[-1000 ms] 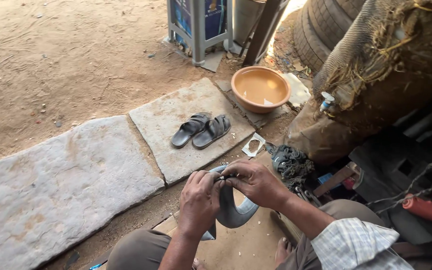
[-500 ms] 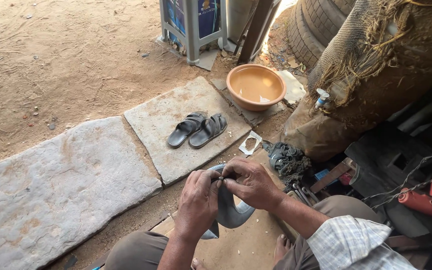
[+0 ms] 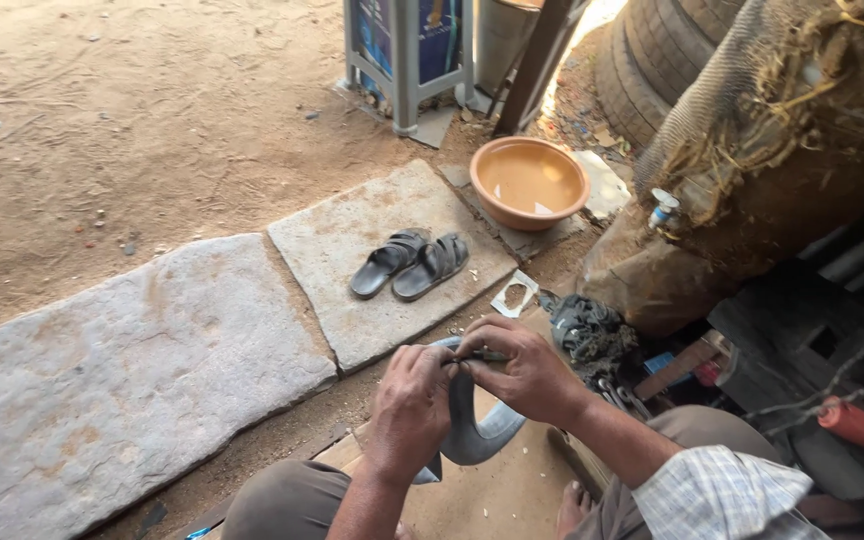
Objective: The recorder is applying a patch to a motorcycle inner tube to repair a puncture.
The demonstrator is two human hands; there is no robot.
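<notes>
here both hands meet low in the head view, at about six o'clock. the left hand [image 3: 410, 405] is wrapped in a full grip around the grey rubber inner tube [image 3: 472, 425], and the right hand [image 3: 522, 370] has its fingertips pinched narrow on a small dark tool [image 3: 487, 355] pressed at the tube's top fold. the tube hangs over the cardboard sheet [image 3: 492, 495] between the knees. my worry is slip: the rubber is curled and springy, so if the left grip loosens the fold could flip away, and the tool might jab a finger or nick the rubber. the sandals [image 3: 412, 265] lie at twelve o'clock on a stone slab [image 3: 352, 300], the orange basin [image 3: 530, 180] at one o'clock, both well apart.
</notes>
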